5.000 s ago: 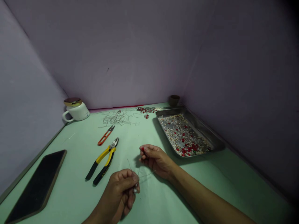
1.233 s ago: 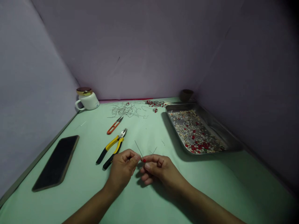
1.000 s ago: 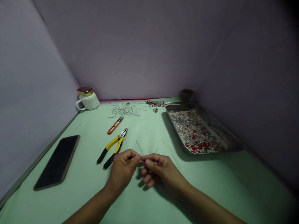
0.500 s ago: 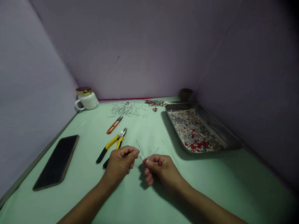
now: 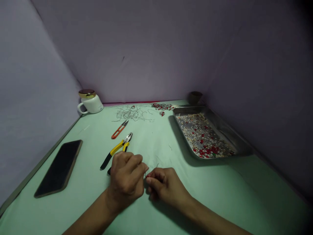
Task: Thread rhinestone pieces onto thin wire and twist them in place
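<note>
Low over the middle of the table, my right hand (image 5: 167, 186) pinches a small red bead (image 5: 147, 177) between thumb and fingertips. A thin wire end (image 5: 157, 165) sticks up behind those fingers. Close beside it, my left hand (image 5: 128, 178) is closed with its back turned up, thumb and index pressed together. A short length of wire shows between the two hands, running to the left fingertips. Yellow-and-black pliers (image 5: 116, 148) lie just beyond my left hand, which hides part of one handle.
Orange thread snips (image 5: 118, 131) lie past the pliers, with tangled wire (image 5: 132, 113) and beaded pieces (image 5: 161, 107) farther back. A metal tray (image 5: 182, 138) of beads stands right, near a dark cup (image 5: 195, 97). Left are a phone (image 5: 60, 168) and lidded white mug (image 5: 91, 105).
My left hand has rolled over so its back faces up, drawing the wire down. My right hand has moved slightly left and lower with the bead, its lower fingers curling in.
</note>
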The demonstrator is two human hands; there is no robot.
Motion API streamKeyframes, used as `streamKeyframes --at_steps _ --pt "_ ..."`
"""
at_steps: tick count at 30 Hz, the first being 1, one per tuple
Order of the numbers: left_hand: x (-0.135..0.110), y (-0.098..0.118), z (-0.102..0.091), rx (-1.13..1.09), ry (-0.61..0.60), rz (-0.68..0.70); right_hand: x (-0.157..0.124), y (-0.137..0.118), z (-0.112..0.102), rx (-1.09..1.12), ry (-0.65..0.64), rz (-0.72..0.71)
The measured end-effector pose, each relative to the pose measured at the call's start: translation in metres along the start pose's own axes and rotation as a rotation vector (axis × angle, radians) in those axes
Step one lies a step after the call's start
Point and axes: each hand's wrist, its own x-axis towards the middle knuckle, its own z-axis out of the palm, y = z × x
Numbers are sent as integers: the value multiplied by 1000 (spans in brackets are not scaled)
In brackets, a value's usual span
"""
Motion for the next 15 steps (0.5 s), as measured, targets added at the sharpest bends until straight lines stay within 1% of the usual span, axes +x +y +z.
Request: streamKeyframes --at_steps 3,5,7,9,10,12,14,15 --pt "3 3 2 -40 -32 67 -2 -1 -3 -130 -47 -92" --pt "5 4 4 -53 -86 62 -3 -1 -5 -161 -75 -143" --pt "7 4 6 -39 -169 5 -2 0 -4 -121 -89 -128" --pt "9 3 6 -12 -217 -57 0 1 -2 -36 -67 -47" --pt "10 3 6 3 -201 -74 1 1 0 11 -47 5" --pt "11 4 4 21 -122 -82 3 1 2 68 -11 92" --pt "12 7 3 19 -64 -86 5 0 2 64 -4 104" --pt "12 9 3 11 -75 -92 5 0 1 45 -12 76"
